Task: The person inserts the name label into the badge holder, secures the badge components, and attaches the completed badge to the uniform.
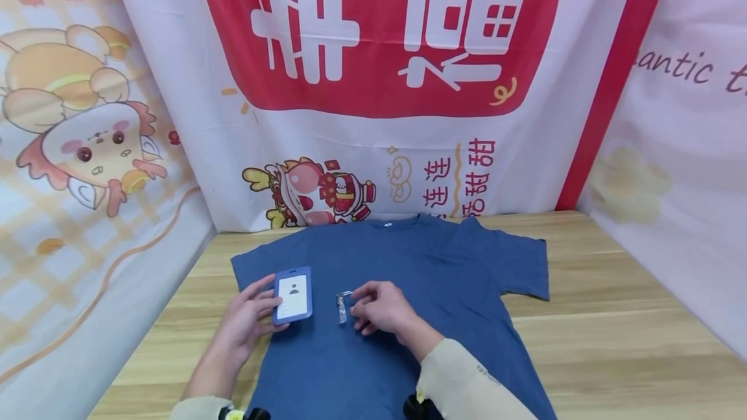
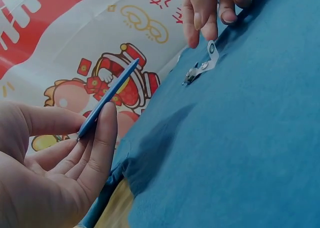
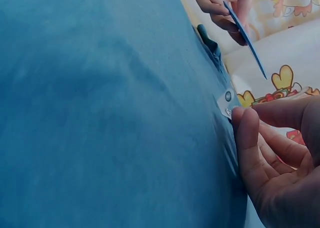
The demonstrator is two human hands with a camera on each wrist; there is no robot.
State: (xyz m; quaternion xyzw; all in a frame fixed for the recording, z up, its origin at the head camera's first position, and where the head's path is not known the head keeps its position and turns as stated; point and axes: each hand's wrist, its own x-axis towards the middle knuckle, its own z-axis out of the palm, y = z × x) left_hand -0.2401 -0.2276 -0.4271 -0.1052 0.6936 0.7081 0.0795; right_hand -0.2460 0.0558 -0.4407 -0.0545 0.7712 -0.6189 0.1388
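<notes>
My left hand [image 1: 248, 313] pinches a blue card holder [image 1: 293, 295] by its left edge, thumb over the front. It is tilted above the shirt; a white card with a small figure shows inside. In the left wrist view the holder [image 2: 107, 98] appears edge-on between thumb and fingers. A badge clip [image 1: 342, 308] with a clear strap and metal end lies on the blue T-shirt [image 1: 408, 355]. My right hand [image 1: 382, 310] reaches down at the clip's right side, fingertips very close to it. In the left wrist view its fingers hang just above the clip's strap [image 2: 212, 53]; contact is unclear.
The T-shirt lies spread on a wooden table [image 1: 613, 277], its collar toward the back. A printed cloth [image 1: 379, 167] hangs behind the table, with more printed cloths at the left [image 1: 87, 148] and right [image 1: 671, 180].
</notes>
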